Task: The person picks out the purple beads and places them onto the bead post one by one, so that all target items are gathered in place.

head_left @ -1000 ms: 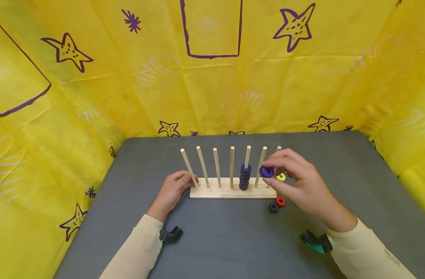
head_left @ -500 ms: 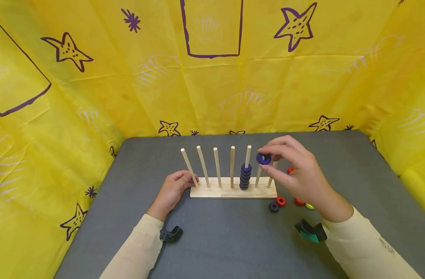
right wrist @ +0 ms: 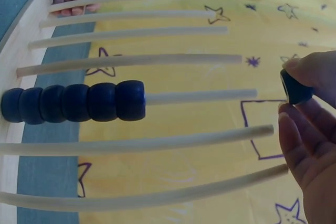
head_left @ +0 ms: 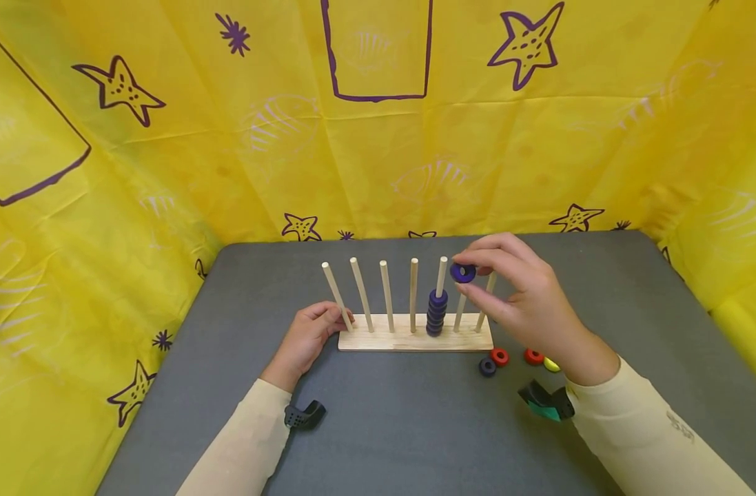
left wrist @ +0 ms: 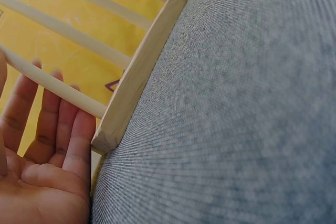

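A wooden peg stand (head_left: 386, 342) with a row of upright pegs sits on the grey table. Several dark blue rings (head_left: 436, 313) are stacked on its fifth peg from the left. My right hand (head_left: 526, 296) pinches another dark blue ring (head_left: 463, 273) between thumb and fingers, just right of that peg's tip in the head view. In the right wrist view, the held ring (right wrist: 296, 87) stands off beyond the peg's end. My left hand (head_left: 312, 337) holds the stand's left end, with thumb and fingers around the leftmost peg (left wrist: 63, 88).
Right of the stand's front corner lie a dark ring (head_left: 487, 367) and a red ring (head_left: 499, 356), side by side. Further right are another red ring (head_left: 533, 356) and a yellow ring (head_left: 551, 364), partly behind the right wrist. A yellow patterned cloth (head_left: 365, 151) hangs behind the table.
My right hand has lifted the dark blue ring and carried it left, from near the sixth peg to beside the fifth peg's tip. My left hand and the stand have stayed put.
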Motion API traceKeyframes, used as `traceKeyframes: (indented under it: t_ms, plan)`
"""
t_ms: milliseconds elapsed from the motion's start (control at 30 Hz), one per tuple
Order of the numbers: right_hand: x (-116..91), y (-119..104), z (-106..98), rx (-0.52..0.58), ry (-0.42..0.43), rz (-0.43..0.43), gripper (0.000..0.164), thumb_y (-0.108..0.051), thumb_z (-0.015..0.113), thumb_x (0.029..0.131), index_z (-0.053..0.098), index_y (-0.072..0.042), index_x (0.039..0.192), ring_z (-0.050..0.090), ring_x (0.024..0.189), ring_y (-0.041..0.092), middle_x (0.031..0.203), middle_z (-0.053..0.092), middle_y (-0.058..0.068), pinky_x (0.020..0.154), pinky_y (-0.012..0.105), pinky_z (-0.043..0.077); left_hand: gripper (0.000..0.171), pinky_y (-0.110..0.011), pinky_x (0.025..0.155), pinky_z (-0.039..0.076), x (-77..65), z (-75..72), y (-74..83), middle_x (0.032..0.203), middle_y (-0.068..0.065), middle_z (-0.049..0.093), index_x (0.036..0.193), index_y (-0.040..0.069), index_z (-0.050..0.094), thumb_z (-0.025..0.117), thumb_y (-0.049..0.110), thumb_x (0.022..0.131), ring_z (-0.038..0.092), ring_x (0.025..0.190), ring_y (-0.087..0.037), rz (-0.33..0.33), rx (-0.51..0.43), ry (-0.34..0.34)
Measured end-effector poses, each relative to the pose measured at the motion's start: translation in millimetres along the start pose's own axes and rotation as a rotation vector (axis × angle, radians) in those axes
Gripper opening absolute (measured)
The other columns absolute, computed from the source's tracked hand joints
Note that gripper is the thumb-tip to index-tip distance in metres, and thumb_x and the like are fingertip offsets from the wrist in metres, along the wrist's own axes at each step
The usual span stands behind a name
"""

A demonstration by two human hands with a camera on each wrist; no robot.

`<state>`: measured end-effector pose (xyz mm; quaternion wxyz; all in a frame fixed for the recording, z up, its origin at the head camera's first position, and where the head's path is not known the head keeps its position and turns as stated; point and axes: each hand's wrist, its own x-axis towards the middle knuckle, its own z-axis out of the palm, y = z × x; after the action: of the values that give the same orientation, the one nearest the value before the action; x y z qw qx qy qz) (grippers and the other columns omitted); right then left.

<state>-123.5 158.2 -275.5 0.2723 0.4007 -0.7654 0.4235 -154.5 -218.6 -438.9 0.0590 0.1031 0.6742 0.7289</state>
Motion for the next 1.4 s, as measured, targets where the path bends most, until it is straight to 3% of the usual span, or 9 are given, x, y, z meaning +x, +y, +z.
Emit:
traceKeyframes:
  t_ms: [100,200,400,733,1100,1400]
  plan:
    - [4,-2,1,-0.030,0.008,-0.020,0.038,0.012,0.088,0.083,0.078,0.001,0.119,0.065,0.100,0.024,0.119,0.070,0.012,0.090,0.025,0.053,0.037,-0.035,0.094,0.059,-0.3,-0.5,-0.1,0.116,-0.026,0.073,0.118,-0.020,0.067,0.063,0.016,0.113,0.072,0.103,-0.024,-0.005,0.003,-0.001]
    - [9,-1,3,-0.060,0.015,-0.028,0.043,0.017,0.089,0.080,0.078,0.000,0.118,0.066,0.098,0.022,0.118,0.070,0.011,0.088,0.022,0.052,0.037,-0.035,0.095,0.059,-0.4,-0.5,-0.7,0.117,-0.029,0.071,0.118,-0.021,0.067,0.062,0.016,0.114,0.071,0.104,-0.024,-0.006,0.002,-0.006]
    - [12,7,7,-0.064,-0.014,0.013,0.042,0.016,0.089,0.081,0.078,0.000,0.118,0.065,0.098,0.020,0.118,0.069,0.009,0.086,0.019,0.051,0.037,-0.035,0.095,0.059,-0.5,0.1,-1.8,0.117,-0.031,0.071,0.117,-0.021,0.067,0.062,0.015,0.114,0.071,0.103,-0.024,-0.001,0.000,-0.011]
    - [11,11,13,-0.074,-0.032,0.027,0.041,0.013,0.089,0.083,0.078,-0.002,0.119,0.064,0.102,0.020,0.118,0.069,0.007,0.082,0.026,0.050,0.038,-0.036,0.095,0.059,-0.5,-0.3,-1.4,0.114,-0.021,0.074,0.118,-0.021,0.067,0.063,0.017,0.113,0.072,0.103,-0.024,0.000,-0.002,-0.020]
    - [11,11,20,-0.081,-0.022,0.041,0.038,0.011,0.090,0.083,0.078,-0.001,0.118,0.065,0.103,0.020,0.118,0.069,0.008,0.083,0.026,0.052,0.038,-0.036,0.094,0.059,-0.7,-2.3,-2.1,0.116,-0.029,0.072,0.119,-0.021,0.067,0.064,0.016,0.113,0.073,0.101,-0.024,-0.001,-0.015,-0.008]
    - [11,11,22,-0.109,-0.032,0.057,0.037,0.008,0.090,0.086,0.078,-0.002,0.119,0.067,0.103,0.019,0.118,0.069,0.007,0.081,0.027,0.053,0.038,-0.036,0.094,0.059,-0.8,-2.7,-2.9,0.115,-0.029,0.072,0.118,-0.021,0.066,0.064,0.016,0.113,0.073,0.102,-0.024,0.006,-0.013,-0.008]
